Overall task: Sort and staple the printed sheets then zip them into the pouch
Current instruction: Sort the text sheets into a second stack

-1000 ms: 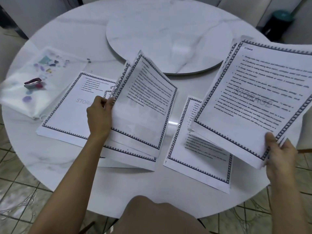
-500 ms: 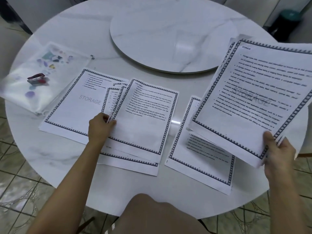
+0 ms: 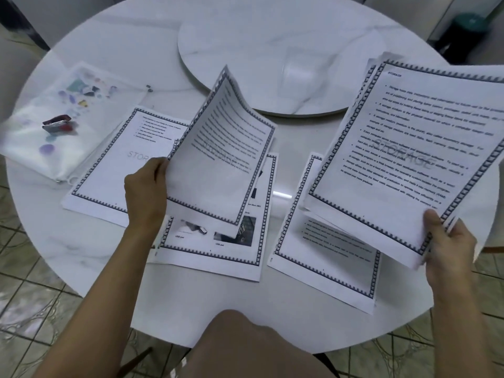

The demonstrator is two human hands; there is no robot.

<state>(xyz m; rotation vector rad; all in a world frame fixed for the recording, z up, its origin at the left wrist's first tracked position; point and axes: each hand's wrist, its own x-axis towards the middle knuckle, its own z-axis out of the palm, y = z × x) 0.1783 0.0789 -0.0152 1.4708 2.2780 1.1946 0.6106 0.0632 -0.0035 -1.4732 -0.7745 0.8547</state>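
Observation:
My left hand [image 3: 146, 186] grips the left edge of a bordered printed sheet [image 3: 221, 165] and holds it curled up above a page with photos [image 3: 218, 241] lying on the table. My right hand [image 3: 447, 241] pinches the lower corner of a stack of printed sheets [image 3: 409, 159], raised over another text page [image 3: 327, 255] on the table. One more bordered sheet [image 3: 122, 165] lies flat at the left. The translucent pouch [image 3: 49, 137] sits at the far left with a small red stapler [image 3: 56, 124] resting on it.
The round white marble table [image 3: 191, 309] carries a raised turntable disc [image 3: 259, 50] at its centre back. My knee [image 3: 245, 347] shows below the near edge. A dark bin [image 3: 463, 28] stands on the tiled floor at the top right.
My left hand had laid the sheet flat on the middle pile; now it has lifted that sheet up again, uncovering the page with photos. The right-hand stack has stayed raised.

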